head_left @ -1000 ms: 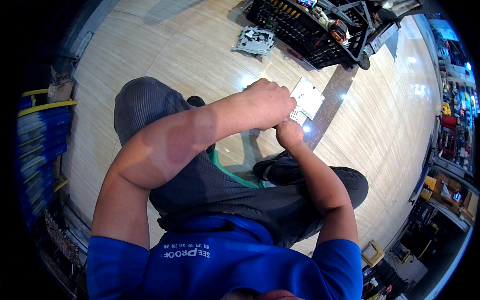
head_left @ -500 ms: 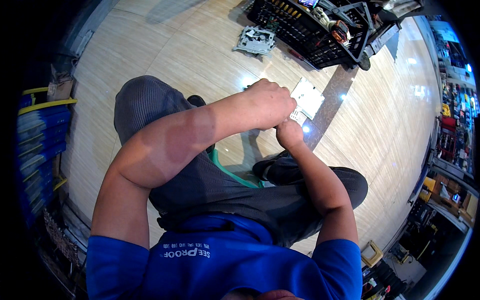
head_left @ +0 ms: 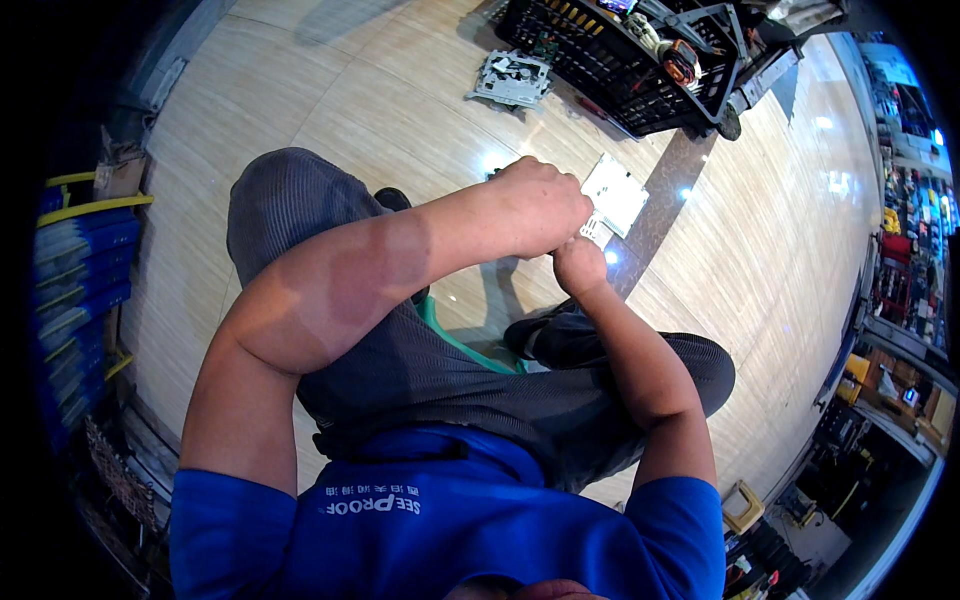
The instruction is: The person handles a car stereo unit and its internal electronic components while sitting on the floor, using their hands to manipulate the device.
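My left hand [head_left: 543, 207] reaches across from the left with its knuckles up and its fingers curled in. Close below it, my right hand [head_left: 580, 268] is also closed; the two hands almost meet. At their far right side shows a flat white metal plate [head_left: 615, 195], with a slotted whitish part [head_left: 592, 231] between it and my hands. Both hands hide their own fingertips, so what they grip cannot be made out. Whether the plate is held or lies on the floor I cannot tell.
Beyond my hands lies a silvery metal mechanism [head_left: 511, 80] on the tiled floor. A black plastic crate [head_left: 620, 85] with tools and cables stands behind it. A red-handled tool [head_left: 592, 107] lies by the crate. Blue stacked bins [head_left: 85, 270] stand at the left.
Almost nothing differs. Both hands keep their place and closed shape, with only a very slight shift at the wrists; the white plate stays beside them.
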The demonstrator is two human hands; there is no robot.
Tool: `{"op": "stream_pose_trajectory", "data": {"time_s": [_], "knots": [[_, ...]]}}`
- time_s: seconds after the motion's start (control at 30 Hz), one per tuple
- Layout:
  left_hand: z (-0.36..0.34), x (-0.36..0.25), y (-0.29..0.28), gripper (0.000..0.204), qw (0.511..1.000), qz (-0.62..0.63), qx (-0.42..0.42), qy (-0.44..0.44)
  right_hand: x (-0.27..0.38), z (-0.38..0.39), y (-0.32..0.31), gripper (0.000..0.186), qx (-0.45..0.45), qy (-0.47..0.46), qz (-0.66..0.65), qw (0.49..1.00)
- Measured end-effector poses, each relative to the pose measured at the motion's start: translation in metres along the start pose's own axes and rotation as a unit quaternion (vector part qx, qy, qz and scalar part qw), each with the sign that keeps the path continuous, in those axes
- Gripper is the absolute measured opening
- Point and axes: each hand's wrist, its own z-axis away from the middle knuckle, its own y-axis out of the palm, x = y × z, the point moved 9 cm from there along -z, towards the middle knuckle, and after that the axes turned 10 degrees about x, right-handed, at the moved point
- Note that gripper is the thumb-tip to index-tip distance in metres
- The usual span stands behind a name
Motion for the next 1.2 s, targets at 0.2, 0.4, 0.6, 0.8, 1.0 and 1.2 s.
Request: {"op": "stream_pose_trajectory", "data": {"time_s": [0.2,0.4,0.6,0.8,1.0,1.2], "knots": [[-0.0025,0.0001,0.0026,0.029,1.0,0.002,0.013,0.0,-0.0064,-0.0039,0.0049,0.024,-0.031,0.005,-0.039,0.999],[-0.0033,0.0009,0.005,0.029,1.0,0.0,0.013,-0.001,-0.0026,-0.004,0.0084,0.021,0.014,-0.003,0.002,1.0],[-0.0039,0.0005,0.0056,0.029,1.0,0.002,0.014,0.0,-0.0044,-0.0032,0.0092,0.02,-0.005,0.002,-0.005,1.0],[-0.0038,0.0009,0.0065,0.029,1.0,0.002,0.015,-0.001,-0.0073,-0.0051,0.0078,0.026,-0.017,0.009,-0.039,0.999],[-0.0029,0.0011,0.0069,0.029,1.0,0.0,0.022,-0.002,-0.003,-0.0047,0.0062,0.021,0.01,0.001,-0.008,1.0],[-0.0024,0.001,0.0069,0.03,1.0,0.0,0.027,-0.004,-0.0062,-0.0009,0.0032,0.028,-0.032,0.012,-0.045,0.998]]}}
